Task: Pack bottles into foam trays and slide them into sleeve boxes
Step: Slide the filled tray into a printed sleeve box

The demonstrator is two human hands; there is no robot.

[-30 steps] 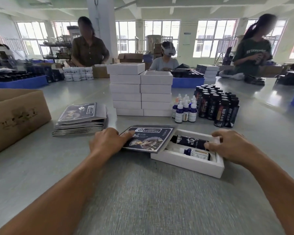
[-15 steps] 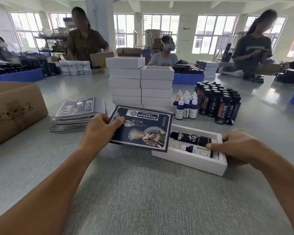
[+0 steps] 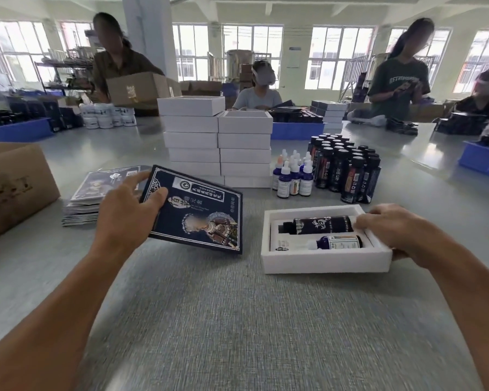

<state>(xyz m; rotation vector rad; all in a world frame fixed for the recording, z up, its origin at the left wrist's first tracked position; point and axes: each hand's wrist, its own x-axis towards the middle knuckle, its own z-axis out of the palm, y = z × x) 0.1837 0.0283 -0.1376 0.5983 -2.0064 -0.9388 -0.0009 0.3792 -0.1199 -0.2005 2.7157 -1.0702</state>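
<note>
1. Farthest left of the foam tray [image 3: 326, 262], the stack of flat sleeves [image 3: 96, 196] sits on the desk [image 3: 237, 320], beyond my left wrist, with a brown carton [image 3: 14, 184] further left again.
2. My left hand [image 3: 127, 213] has lifted the dark blue sleeve box [image 3: 198, 210] off the desk. A second ago it lay flat with one corner over the tray's left end; now it is tilted up, its printed face toward me, and clear to the left of the tray. My thumb lies across the face near its left edge and my fingers curl round behind it.
3. That lift leaves a gap between sleeve and tray, so I judge I am bringing the sleeve's opening round to meet the tray's left end. Whether the sleeve is already opened out, I cannot tell.
4. Behind the tray stand two stacks of white boxes [image 3: 218, 142]; just right of those are small dropper bottles [image 3: 294, 176] and a cluster of dark bottles [image 3: 347, 167], waiting for later trays.
5. The tray rests flat on the desk, loaded: a dark bottle [image 3: 319, 225] in the far slot, a blue dropper bottle [image 3: 338, 243] in the near one.
6. My right hand [image 3: 398, 235] holds the tray's right end, fingers over the rim, the thumb side lower against the end wall. It has stayed there, steadying the tray.
7. The packing is done; the sliding-in remains.
</note>
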